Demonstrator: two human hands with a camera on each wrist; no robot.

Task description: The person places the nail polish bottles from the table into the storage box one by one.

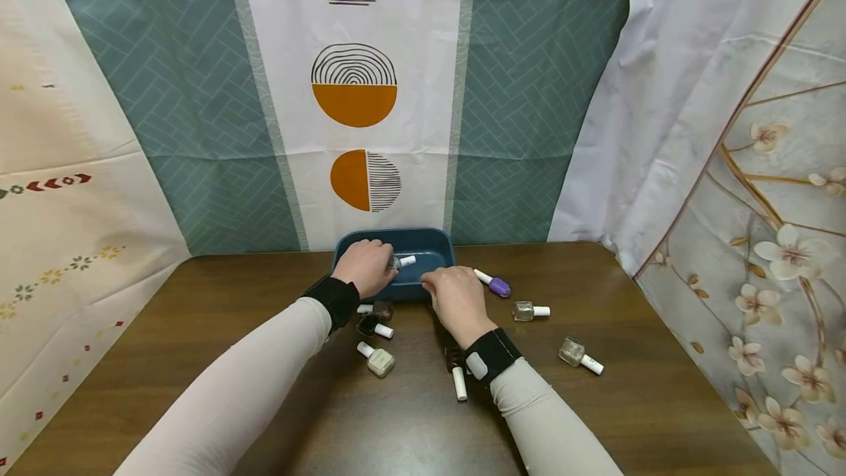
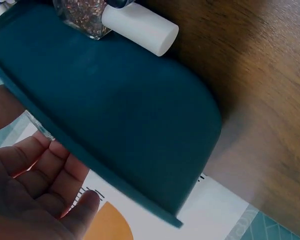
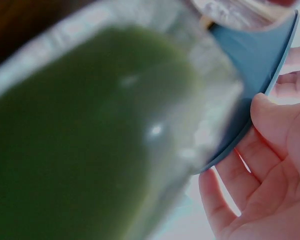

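A blue plastic bin (image 1: pixel 439 241) stands at the table's back edge. Over its left part, my left hand (image 1: pixel 365 268) pinches a clear nail polish bottle (image 1: pixel 407 261) with a white cap. The left wrist view shows only a glassy bit of that bottle behind the rim, between thumb and fingers. At the front right rim, my right hand (image 1: pixel 456 300) grips the bin, thumb against the outer wall and fingers past the edge in the right wrist view. A dark bottle with a white cap (image 1: pixel 460 384) lies partly hidden under the right wrist.
Left of centre lie a pale polish bottle (image 1: pixel 380 362), a black one (image 1: pixel 367 325) and a brown glittery one (image 1: pixel 382 310). To the right are a purple bottle (image 1: pixel 499 287) and two clear ones (image 1: pixel 523 311). Behind the wooden table (image 1: pixel 251 358) hangs a patterned curtain (image 1: pixel 529 94).
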